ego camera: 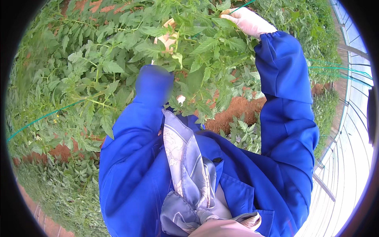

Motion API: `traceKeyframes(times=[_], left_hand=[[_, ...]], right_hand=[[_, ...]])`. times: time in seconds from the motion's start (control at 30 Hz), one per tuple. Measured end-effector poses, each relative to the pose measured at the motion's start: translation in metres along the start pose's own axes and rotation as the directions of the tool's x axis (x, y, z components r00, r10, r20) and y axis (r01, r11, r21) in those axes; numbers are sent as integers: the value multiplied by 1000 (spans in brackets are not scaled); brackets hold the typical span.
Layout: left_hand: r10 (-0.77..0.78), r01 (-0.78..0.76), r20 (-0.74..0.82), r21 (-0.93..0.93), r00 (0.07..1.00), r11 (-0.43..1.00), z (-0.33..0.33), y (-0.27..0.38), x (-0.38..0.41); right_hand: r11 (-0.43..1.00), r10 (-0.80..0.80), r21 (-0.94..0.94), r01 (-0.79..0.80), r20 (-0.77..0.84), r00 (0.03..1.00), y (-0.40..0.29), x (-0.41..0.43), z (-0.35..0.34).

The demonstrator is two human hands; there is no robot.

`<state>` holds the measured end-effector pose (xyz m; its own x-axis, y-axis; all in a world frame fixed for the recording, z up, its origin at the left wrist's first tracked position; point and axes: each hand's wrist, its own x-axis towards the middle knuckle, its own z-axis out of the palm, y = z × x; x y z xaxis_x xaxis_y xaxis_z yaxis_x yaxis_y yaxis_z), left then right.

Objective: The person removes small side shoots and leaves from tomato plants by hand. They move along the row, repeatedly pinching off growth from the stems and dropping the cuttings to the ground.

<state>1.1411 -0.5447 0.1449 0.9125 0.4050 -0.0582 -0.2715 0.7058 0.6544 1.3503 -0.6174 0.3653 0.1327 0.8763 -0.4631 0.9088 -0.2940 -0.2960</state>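
Note:
Leafy tomato plants [204, 47] stand before me, with stems and leaves around both hands. My left hand [167, 41], pale and apparently gloved, is among the foliage near a tomato stem; leaves cover much of it, and its grip cannot be made out. At the upper right, my right hand [244, 20], in a whitish glove, has its thumb and fingers closed on a thin green twine [241, 6]. The twine slants up past the hand and runs down into the leaves between my two hands.
More tomato plants [53, 89] spread to the left, crossed by another green twine [44, 118]. Reddish soil [237, 111] shows between rows. Several green lines [340, 66] stretch at the right, by the greenhouse's curved frame and film wall [352, 127].

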Motion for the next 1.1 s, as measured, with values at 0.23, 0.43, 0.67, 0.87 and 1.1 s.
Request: traceKeyframes(times=[0.23,0.43,0.67,0.87,1.1], left_hand=[[157,-220,472,81,867,972,-10,10,13],[497,-554,-278,-595,822,583,-7,-16,-37],[272,-320,-279,-143,921,937,23,9,45],[-106,111,34,-208,994,972,75,0,71],[-87,85,58,34,995,996,86,12,32]], right_hand=[[997,-35,73,34,8,999,-1,-4,-3],[976,50,217,-6,-197,979,-10,-8,-8],[918,-394,-79,388,-78,916,-19,3,18],[836,-484,-298,461,-3,875,-55,-8,16],[805,-314,-550,220,-80,946,-27,-20,5]])
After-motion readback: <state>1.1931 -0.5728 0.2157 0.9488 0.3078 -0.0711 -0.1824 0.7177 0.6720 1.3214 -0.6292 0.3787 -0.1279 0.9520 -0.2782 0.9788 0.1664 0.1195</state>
